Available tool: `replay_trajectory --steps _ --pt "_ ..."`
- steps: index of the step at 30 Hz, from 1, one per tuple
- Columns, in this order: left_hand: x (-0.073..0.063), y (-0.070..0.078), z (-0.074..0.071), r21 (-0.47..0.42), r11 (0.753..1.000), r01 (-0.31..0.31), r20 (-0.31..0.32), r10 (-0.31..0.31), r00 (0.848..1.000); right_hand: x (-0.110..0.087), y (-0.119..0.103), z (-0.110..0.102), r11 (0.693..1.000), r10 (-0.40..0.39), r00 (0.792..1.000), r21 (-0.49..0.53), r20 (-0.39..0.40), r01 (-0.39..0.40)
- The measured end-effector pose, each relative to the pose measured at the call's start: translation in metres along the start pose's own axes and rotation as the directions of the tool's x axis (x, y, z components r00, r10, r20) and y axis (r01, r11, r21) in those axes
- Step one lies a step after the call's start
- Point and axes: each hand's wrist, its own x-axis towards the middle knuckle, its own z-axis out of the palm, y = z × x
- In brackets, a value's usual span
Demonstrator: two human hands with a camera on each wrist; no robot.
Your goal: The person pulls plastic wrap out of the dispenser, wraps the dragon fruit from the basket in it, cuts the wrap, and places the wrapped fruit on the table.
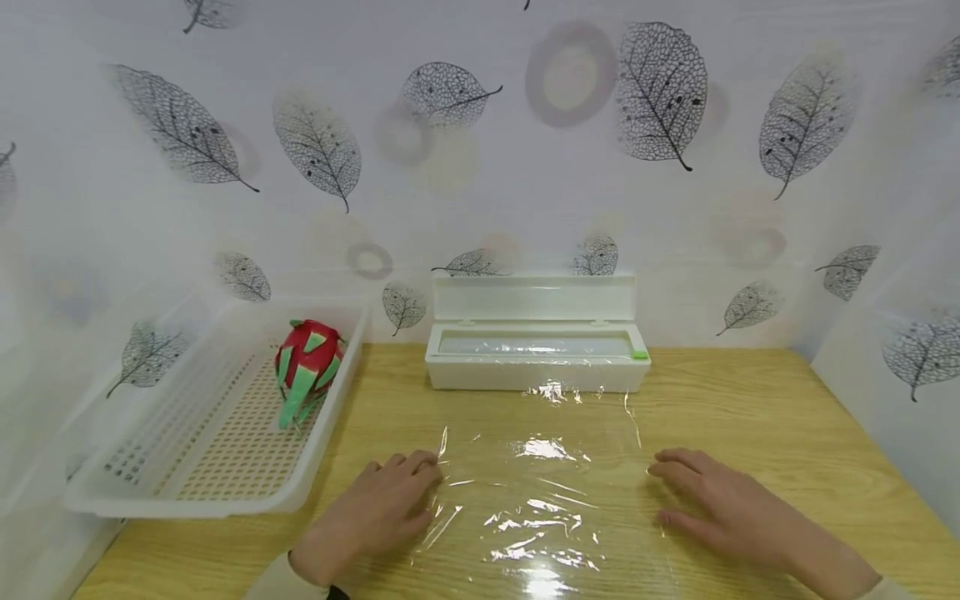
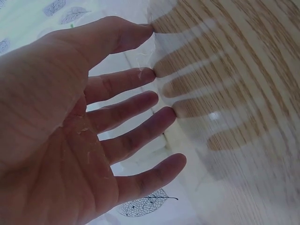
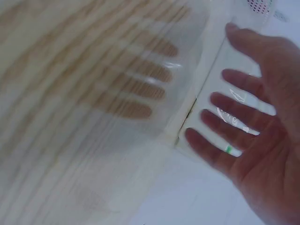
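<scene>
A sheet of clear cling film (image 1: pixel 551 500) lies over the wooden table, running toward me from a white cling film dispenser box (image 1: pixel 536 375) whose lid stands up. At the film's left edge is my left hand (image 1: pixel 375 510), fingers lightly bent and spread. In the left wrist view, its fingertips (image 2: pixel 165 117) come down at the tabletop with nothing gripped. My right hand (image 1: pixel 731 508) is by the right edge of the film, fingers loosely extended. The right wrist view shows those fingers (image 3: pixel 234 110) spread apart, holding nothing; whether they touch the film I cannot tell.
To the left stands a white perforated plastic basket (image 1: pixel 187 507), with a red and green dragon fruit (image 1: pixel 318 354) inside at its far right. A green slider (image 1: pixel 639 355) sits at the box's right end. Behind everything hangs a leaf-patterned curtain (image 1: pixel 480 200).
</scene>
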Motion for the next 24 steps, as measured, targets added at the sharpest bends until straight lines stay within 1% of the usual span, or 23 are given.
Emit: replay_trajectory --steps 2,3,5,7,10,13,16,19,24 --pt "0.000 -0.001 0.000 -0.009 1.000 0.005 0.006 -0.005 1.000 0.005 -0.002 0.002 0.997 -0.077 0.995 -0.019 -0.058 0.076" --pt "-0.001 -0.001 0.001 -0.013 1.000 0.010 0.009 -0.010 1.000 0.008 -0.003 0.002 0.994 -0.113 0.991 -0.020 -0.072 0.112" --pt "-0.001 -0.002 0.001 -0.021 1.000 0.017 0.011 -0.017 1.000 0.013 -0.006 0.004 0.987 -0.158 0.986 -0.020 -0.062 0.157" --pt "-0.002 -0.002 0.001 -0.032 0.999 0.020 0.008 -0.020 1.000 0.017 -0.008 0.006 0.983 -0.182 0.983 -0.014 -0.010 0.181" --pt "-0.001 -0.003 0.001 -0.044 0.999 0.021 0.009 -0.020 1.000 0.019 -0.011 0.007 0.986 -0.165 0.981 -0.006 0.102 0.167" --pt "-0.002 -0.003 0.000 -0.053 0.998 0.025 0.014 -0.024 1.000 0.018 -0.011 0.007 0.989 -0.147 0.974 -0.003 0.174 0.150" --pt "-0.001 -0.003 -0.003 -0.058 0.998 0.035 0.011 -0.035 0.999 0.017 -0.011 0.008 0.989 -0.145 0.973 -0.015 0.180 0.150" --pt "-0.001 -0.004 -0.004 -0.067 0.996 0.062 0.010 -0.061 0.998 0.017 -0.011 0.009 0.986 -0.156 0.973 -0.028 0.170 0.163" --pt "0.000 -0.005 -0.003 -0.084 0.991 0.103 0.010 -0.102 0.995 0.017 -0.012 0.009 0.986 -0.157 0.972 -0.030 0.176 0.165"
